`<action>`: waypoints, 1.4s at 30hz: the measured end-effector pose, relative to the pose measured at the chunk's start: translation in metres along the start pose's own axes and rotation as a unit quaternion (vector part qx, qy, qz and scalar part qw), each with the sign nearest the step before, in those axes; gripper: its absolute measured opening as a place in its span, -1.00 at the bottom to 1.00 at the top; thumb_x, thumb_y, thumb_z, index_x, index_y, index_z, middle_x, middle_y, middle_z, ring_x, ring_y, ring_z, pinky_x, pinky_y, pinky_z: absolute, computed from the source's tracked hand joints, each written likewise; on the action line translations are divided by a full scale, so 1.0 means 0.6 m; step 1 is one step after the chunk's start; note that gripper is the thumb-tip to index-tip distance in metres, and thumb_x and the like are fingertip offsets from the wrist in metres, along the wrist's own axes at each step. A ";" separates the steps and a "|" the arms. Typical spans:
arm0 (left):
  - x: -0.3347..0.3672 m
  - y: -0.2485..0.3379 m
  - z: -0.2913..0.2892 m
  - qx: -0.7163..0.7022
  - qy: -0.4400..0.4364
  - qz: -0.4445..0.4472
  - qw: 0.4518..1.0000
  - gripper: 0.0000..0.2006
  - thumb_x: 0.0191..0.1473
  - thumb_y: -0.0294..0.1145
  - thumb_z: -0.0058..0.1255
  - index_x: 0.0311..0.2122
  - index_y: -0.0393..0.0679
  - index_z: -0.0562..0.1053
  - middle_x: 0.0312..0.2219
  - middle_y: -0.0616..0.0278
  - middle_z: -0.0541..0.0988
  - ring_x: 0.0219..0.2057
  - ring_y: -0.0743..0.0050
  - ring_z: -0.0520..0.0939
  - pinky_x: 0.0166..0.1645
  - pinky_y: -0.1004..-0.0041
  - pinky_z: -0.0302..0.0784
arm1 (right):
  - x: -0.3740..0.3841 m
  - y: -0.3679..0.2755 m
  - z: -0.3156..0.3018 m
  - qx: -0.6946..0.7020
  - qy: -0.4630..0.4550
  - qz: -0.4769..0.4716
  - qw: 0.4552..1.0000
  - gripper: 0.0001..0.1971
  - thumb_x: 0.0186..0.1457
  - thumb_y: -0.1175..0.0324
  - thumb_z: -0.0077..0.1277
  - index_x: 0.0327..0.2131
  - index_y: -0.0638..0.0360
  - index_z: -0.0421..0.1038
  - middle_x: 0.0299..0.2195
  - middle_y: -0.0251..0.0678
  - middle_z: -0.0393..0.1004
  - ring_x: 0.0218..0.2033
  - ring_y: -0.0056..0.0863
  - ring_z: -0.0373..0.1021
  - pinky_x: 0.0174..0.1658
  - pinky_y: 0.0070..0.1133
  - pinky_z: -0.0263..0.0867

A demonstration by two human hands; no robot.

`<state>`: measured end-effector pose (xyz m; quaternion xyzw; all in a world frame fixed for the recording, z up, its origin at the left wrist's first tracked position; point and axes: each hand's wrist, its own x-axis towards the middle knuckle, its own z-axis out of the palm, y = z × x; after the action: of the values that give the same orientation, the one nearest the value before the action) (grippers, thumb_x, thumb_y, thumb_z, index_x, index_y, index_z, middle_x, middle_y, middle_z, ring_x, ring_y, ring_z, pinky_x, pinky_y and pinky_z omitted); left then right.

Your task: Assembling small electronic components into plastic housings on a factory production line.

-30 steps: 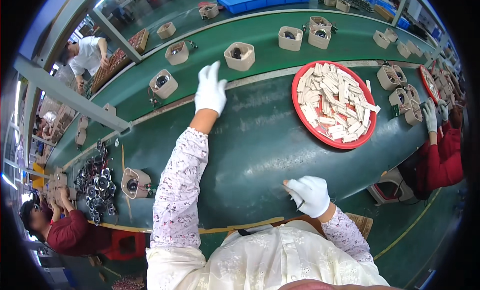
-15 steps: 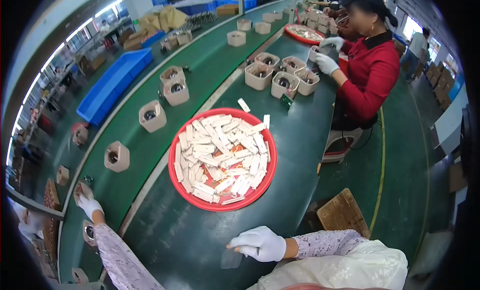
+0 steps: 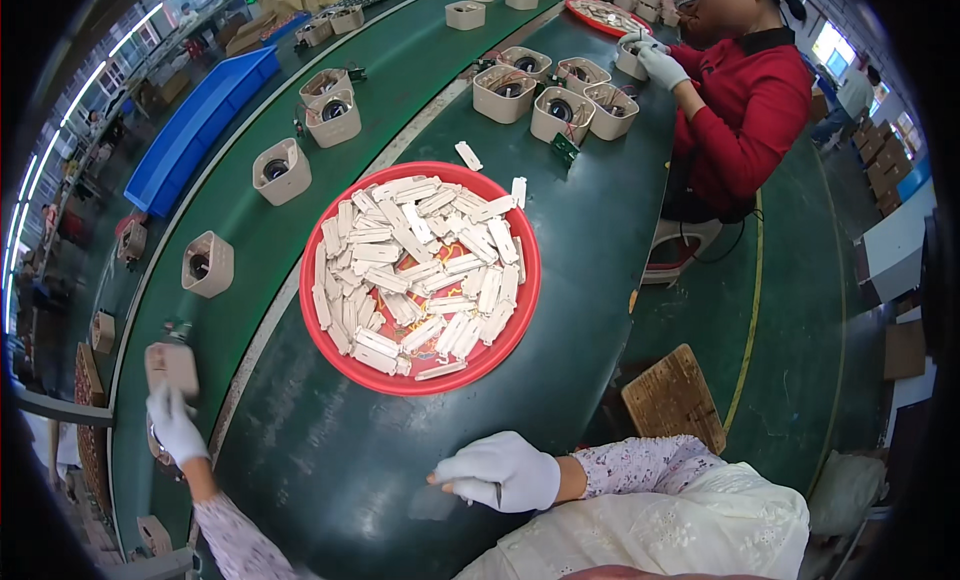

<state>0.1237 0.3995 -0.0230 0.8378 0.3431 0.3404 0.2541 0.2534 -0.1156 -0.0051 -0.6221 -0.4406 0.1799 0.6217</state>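
At the left, my left hand (image 3: pixel 176 428) in a white glove has its fingers on the edge of a beige plastic housing (image 3: pixel 172 368), whose flat side shows; a small green circuit board (image 3: pixel 178 329) sits just beyond it. Another housing is partly hidden behind this hand. My right hand (image 3: pixel 502 472), gloved with bare fingertips, rests low over the dark green table (image 3: pixel 330 480) with its fingers curled; whatever lies inside them is hidden. Beyond my hands stands a round red tray (image 3: pixel 532 280) heaped with slim white plastic strips (image 3: pixel 400 270).
More open housings with black round speakers (image 3: pixel 281 172) line the green conveyor (image 3: pixel 240 240). A cluster of housings (image 3: pixel 503 92) stands beyond the tray. A co-worker in red (image 3: pixel 745 120) handles a housing at the right. A wooden stool (image 3: pixel 675 395) and a blue bin (image 3: pixel 195 130) flank the line.
My left hand has brought the housing up and turned it, so a flat side shows. The view has shifted; tray and housings appear higher and further left. My right hand stays curled over the table.
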 end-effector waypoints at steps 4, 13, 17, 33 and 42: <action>-0.202 0.202 -0.066 0.003 -0.148 0.103 0.984 -0.76 0.09 -0.56 0.03 -0.10 -0.22 0.53 -0.26 0.16 0.49 -0.29 0.32 0.53 -0.18 0.41 0.48 | 0.007 -0.015 0.005 0.075 -0.009 0.082 0.994 -0.89 0.17 0.48 0.04 -0.21 0.22 0.44 -0.49 -0.29 0.55 -0.48 -0.46 0.54 -0.38 -0.53 0.45; -0.373 0.343 -0.037 -0.037 -0.275 0.277 0.920 -0.64 -0.13 -0.70 0.00 -0.20 -0.08 0.58 -0.09 0.05 0.51 -0.08 -0.02 0.57 -0.02 0.28 0.52 | 0.024 -0.034 -0.031 0.086 0.030 0.115 0.989 -0.70 0.18 0.55 -0.06 -0.01 0.30 0.46 -0.42 -0.32 0.61 -0.52 -0.75 0.42 -0.42 -0.71 0.37; -0.423 0.344 -0.064 0.028 -0.147 0.182 0.972 -0.64 -0.08 -0.69 0.00 -0.15 -0.09 0.58 -0.05 0.02 0.51 -0.07 -0.01 0.58 -0.01 0.33 0.53 | 0.070 -0.064 -0.006 0.009 -0.046 0.051 0.998 -0.73 0.18 0.55 -0.04 -0.04 0.30 0.47 -0.43 -0.27 0.60 -0.45 -0.64 0.52 -0.39 -0.66 0.43; -0.499 0.421 -0.064 0.121 -0.287 0.340 0.887 -0.78 -0.06 -0.50 0.05 -0.23 -0.07 0.50 -0.13 0.18 0.57 -0.40 0.18 0.58 -0.33 0.32 0.55 | 0.100 -0.001 0.086 -0.230 -0.007 -0.176 0.957 -0.71 0.06 0.54 0.07 -0.10 0.16 0.48 -0.35 -0.14 0.56 -0.36 -0.17 0.53 -0.30 -0.41 0.44; -0.547 0.387 -0.023 -0.576 -0.101 -0.313 0.748 -0.66 0.19 -0.60 -0.09 0.07 -0.31 0.28 -0.07 -0.08 0.51 -0.10 0.00 0.64 -0.03 0.25 0.67 | 0.077 -0.110 -0.026 -0.238 -0.198 -0.200 0.930 -0.65 -0.03 0.61 0.01 -0.13 0.06 0.50 -0.52 -0.29 0.49 -0.52 -0.35 0.48 -0.44 -0.46 0.41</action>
<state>0.0319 0.0088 0.0090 0.4075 0.2968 0.2888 0.8139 0.2695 -0.1000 0.0740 -0.6027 -0.6999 0.0612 0.3783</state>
